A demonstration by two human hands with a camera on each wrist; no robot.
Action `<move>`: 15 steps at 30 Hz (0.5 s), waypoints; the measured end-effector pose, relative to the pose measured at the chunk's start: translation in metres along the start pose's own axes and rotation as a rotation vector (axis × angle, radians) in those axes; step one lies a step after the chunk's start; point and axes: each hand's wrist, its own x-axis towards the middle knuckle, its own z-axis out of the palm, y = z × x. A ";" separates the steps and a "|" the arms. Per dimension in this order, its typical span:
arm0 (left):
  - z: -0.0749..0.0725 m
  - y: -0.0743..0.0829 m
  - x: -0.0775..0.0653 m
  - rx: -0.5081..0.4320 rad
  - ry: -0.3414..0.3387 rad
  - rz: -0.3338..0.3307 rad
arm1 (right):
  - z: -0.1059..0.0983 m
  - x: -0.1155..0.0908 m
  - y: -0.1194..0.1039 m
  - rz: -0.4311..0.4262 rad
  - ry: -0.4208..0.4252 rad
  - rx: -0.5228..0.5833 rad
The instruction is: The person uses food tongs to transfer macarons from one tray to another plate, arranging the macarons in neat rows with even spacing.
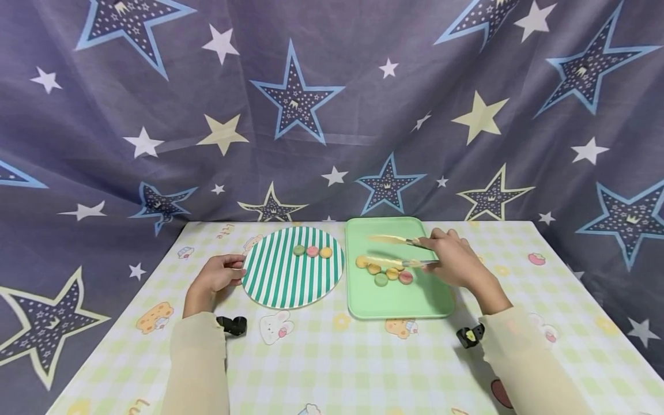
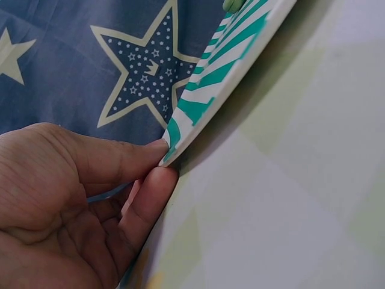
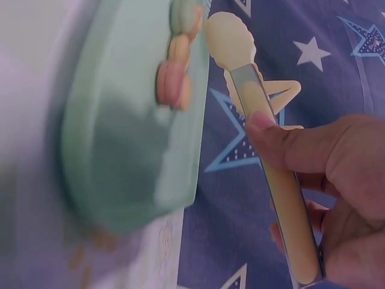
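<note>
My left hand (image 1: 220,275) pinches the left rim of a round plate (image 1: 275,276) with green and white stripes; thumb and forefinger meet at its edge in the left wrist view. On the plate sit a green macaron (image 1: 299,250), a pink macaron (image 1: 312,251) and a yellow macaron (image 1: 325,252) in a row. My right hand (image 1: 456,256) holds metal tongs (image 3: 283,198) with cream-coloured tips over a light green tray (image 1: 420,302). The tong arms are spread apart with nothing between them. Beneath lie several macarons, including a pink one (image 1: 406,278) and a green one (image 1: 381,279).
A checked tablecloth (image 1: 332,369) with cartoon prints covers the table. Behind its far edge hangs a dark curtain (image 1: 321,167) with stars. The plate and tray stand side by side with a narrow gap.
</note>
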 end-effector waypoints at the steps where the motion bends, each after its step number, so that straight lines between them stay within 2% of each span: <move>1: 0.001 0.000 0.000 -0.001 -0.002 0.002 | -0.001 -0.003 0.003 -0.002 0.002 0.000; 15: 0.001 0.001 -0.001 -0.011 0.002 -0.005 | -0.013 -0.033 0.033 -0.011 -0.002 -0.005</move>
